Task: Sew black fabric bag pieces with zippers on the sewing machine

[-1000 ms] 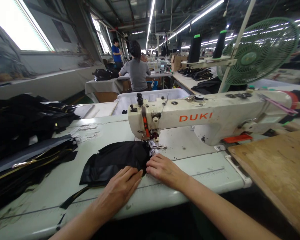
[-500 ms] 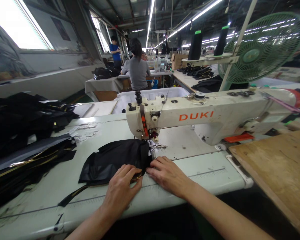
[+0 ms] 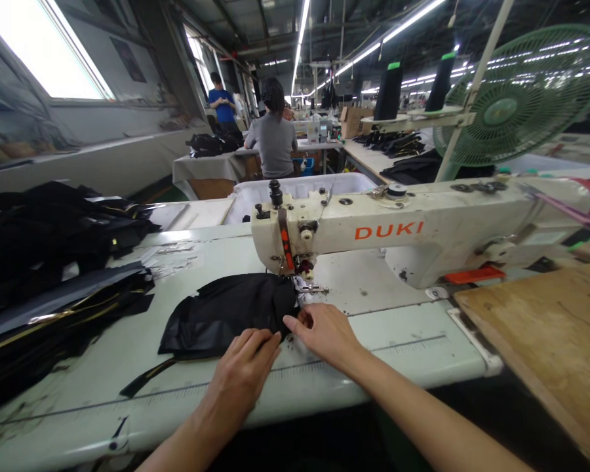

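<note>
A black fabric piece (image 3: 226, 311) lies on the pale green sewing table, its right end at the presser foot (image 3: 302, 278) of a white sewing machine (image 3: 334, 229). A narrow black strip with a gold line, like zipper tape (image 3: 147, 378), sticks out from its lower left side. My left hand (image 3: 246, 370) is closed on the fabric's near edge, fingers bent over it. Just right of it, my right hand (image 3: 327, 331) pinches the fabric's right edge close to the foot, thumb over the cloth. The fingertips of both hands are partly hidden.
Stacks of black pieces with gold zippers (image 3: 78, 314) cover the table's left side. Behind the machine stands a white bin (image 3: 344, 180). A wooden board (image 3: 545, 341) lies at right, below a green fan (image 3: 501, 111). Farther back, a person in grey (image 3: 273, 144) sits.
My right hand's fingers have curled in and its thumb has moved onto the fabric edge. My left thumb has closed toward the fingers, and the gold bit seen there is now hidden.
</note>
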`<state>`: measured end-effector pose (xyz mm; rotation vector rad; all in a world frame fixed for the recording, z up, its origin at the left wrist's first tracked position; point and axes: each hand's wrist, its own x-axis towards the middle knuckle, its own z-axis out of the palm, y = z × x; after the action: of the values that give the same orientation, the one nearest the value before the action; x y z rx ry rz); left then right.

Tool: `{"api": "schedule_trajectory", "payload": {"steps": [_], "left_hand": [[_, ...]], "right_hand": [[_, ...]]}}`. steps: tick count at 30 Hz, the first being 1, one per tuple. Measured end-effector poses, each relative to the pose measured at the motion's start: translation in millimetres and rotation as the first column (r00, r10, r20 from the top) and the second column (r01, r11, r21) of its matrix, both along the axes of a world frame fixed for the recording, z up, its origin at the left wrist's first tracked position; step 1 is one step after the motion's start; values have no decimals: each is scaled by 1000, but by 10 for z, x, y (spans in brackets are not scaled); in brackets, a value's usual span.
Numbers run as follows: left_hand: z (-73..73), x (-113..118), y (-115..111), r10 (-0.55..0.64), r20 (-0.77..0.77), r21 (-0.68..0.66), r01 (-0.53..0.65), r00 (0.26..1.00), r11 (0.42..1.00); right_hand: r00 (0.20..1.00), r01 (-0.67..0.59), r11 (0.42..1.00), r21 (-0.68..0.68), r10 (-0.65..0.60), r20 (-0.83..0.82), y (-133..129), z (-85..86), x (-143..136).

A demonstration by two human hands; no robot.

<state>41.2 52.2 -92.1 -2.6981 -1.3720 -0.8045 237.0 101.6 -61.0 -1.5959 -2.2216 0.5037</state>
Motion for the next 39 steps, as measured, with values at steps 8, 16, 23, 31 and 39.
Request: {"api": "schedule_trajectory", "payload": {"steps": [8, 16, 23, 31, 39], "left_hand": [[64, -35, -16, 47, 53, -86, -42, 998, 995], [71, -48, -1, 47, 106, -84, -38, 993, 996], [208, -21, -16, 59, -81, -118, -69, 995, 991], [302, 3, 99, 120, -74, -274, -136, 990, 952], [257, -50, 117, 160, -4, -360, -151, 987, 921]], "right_hand": [[998, -5, 997, -83, 9, 56, 74, -2, -2], [991, -16, 998, -65, 24, 133, 56, 31, 2], [988, -9, 998, -55, 17, 155, 40, 40, 5], [989, -10, 1000, 2, 9, 147, 0, 3, -8], [964, -267, 954, 133, 265, 31, -362, -106, 77]]}}
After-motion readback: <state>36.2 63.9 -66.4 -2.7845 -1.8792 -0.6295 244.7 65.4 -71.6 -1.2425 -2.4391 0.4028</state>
